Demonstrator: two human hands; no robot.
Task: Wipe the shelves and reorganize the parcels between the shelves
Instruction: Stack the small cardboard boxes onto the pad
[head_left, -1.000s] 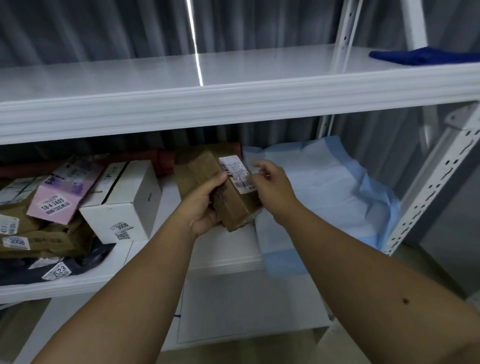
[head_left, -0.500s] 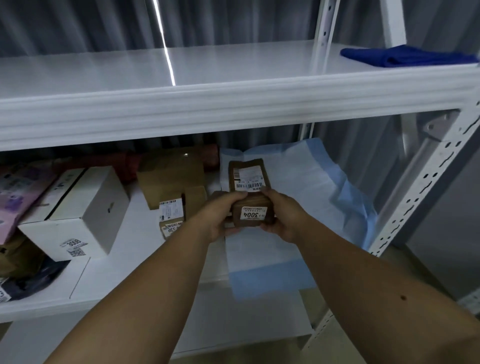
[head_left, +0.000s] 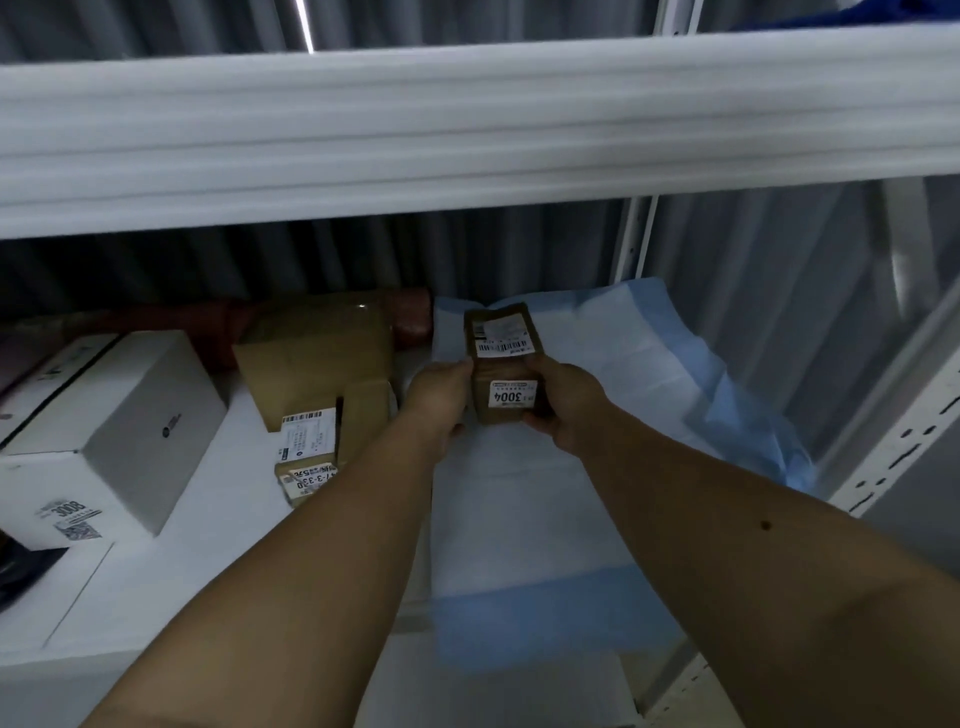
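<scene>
A small brown parcel (head_left: 503, 332) with a barcode label on top and a "3004" sticker on its near face is over the white and blue sheet (head_left: 613, 364) on the lower shelf (head_left: 218, 561). My left hand (head_left: 439, 395) grips its left side and my right hand (head_left: 563, 402) grips its right side. Whether the parcel rests on the sheet or hangs just above it I cannot tell. To its left stand two brown parcels (head_left: 317, 384) and a white box (head_left: 111, 421) marked "3008".
The upper shelf's white front edge (head_left: 467, 135) runs across the top, just above my hands. A white perforated upright (head_left: 904, 441) stands at the right. A dark red roll (head_left: 208, 322) lies at the shelf's back. A dark bag (head_left: 21, 571) shows at far left.
Both hands turned the brown parcel flat and carried it right, onto the blue sheet area, then pushed it deeper under the upper shelf. My view dropped lower and closer.
</scene>
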